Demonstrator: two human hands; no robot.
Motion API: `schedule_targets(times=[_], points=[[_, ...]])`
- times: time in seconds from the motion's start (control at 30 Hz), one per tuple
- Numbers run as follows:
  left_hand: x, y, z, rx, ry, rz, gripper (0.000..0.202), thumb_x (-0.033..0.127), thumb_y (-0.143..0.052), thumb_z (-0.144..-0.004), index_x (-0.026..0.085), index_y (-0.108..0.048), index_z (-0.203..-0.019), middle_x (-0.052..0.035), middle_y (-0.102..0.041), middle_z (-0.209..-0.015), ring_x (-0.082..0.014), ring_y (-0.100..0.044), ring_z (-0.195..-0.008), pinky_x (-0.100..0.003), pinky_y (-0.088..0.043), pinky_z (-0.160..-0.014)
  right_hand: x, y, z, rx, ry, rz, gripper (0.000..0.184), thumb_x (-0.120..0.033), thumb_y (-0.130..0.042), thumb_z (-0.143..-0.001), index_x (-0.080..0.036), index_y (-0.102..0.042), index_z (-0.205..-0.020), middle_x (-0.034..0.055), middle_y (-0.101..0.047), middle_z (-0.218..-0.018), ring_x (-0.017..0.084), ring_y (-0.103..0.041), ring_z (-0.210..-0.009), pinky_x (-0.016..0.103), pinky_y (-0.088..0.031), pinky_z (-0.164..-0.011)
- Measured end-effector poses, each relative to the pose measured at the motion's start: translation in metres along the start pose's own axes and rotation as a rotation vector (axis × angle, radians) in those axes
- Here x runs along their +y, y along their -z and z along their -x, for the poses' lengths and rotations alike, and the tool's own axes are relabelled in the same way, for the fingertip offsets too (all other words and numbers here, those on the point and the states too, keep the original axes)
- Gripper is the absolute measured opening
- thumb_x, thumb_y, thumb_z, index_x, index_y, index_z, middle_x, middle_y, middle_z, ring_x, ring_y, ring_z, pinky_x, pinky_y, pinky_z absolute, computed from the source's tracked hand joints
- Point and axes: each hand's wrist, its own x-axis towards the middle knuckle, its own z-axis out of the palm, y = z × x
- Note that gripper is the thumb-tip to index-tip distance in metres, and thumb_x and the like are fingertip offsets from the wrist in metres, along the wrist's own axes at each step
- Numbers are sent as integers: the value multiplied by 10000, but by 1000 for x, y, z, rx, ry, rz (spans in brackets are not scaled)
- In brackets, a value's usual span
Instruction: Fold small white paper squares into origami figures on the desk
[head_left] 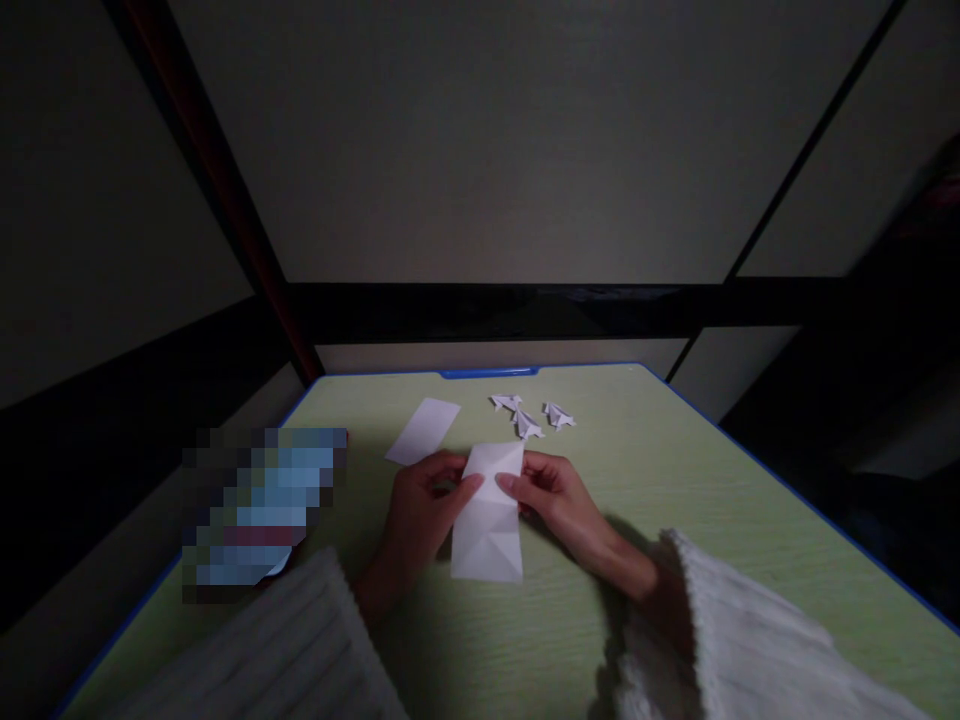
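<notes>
A creased white paper sheet (489, 515) lies on the pale green table (675, 500), its far end lifted. My left hand (416, 515) pinches the sheet's left edge near the top, thumb on the paper. My right hand (559, 500) pinches the right edge at the same height. Both wrists are in white ribbed sleeves. Crease lines cross the lower half of the sheet.
A flat white paper slip (424, 430) lies just beyond my left hand. Three small folded paper figures (529, 415) sit near the table's far edge. A blurred blue and red object (259, 505) lies at the table's left edge. The table has a blue rim; dark walls surround it.
</notes>
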Motion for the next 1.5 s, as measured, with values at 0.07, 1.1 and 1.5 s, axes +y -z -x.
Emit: schedule_targets(times=[0.07,1.1,1.5], points=[[3,0,1,-54,-78,-9,74,175,-620,-573,137,-639,-634,-17,-605,-699,-139,-556,-660,-198,-439,-544,3,2,-2,44,11,-13,221,-312,-627,-606,-117,-539,-551,-60,-429,-437,40,-311,-398,190,-193,-405],[-2,-7,2,-159,62,-30,107,163,-552,-582,126,-582,-487,33,-526,-459,-78,-448,-466,-168,-319,-444,-2,0,0,-3,-20,62,275,-298,-694,-509,-117,-488,-537,-57,-484,-486,35,-383,-427,174,-271,-425],[-5,-2,3,-261,191,164,185,230,-630,-582,127,-660,-733,-22,-652,-637,-115,-540,-557,-201,-387,-515,3,2,-2,81,-2,-18,214,-218,-676,-531,-129,-483,-547,-69,-456,-458,34,-358,-411,173,-242,-404]])
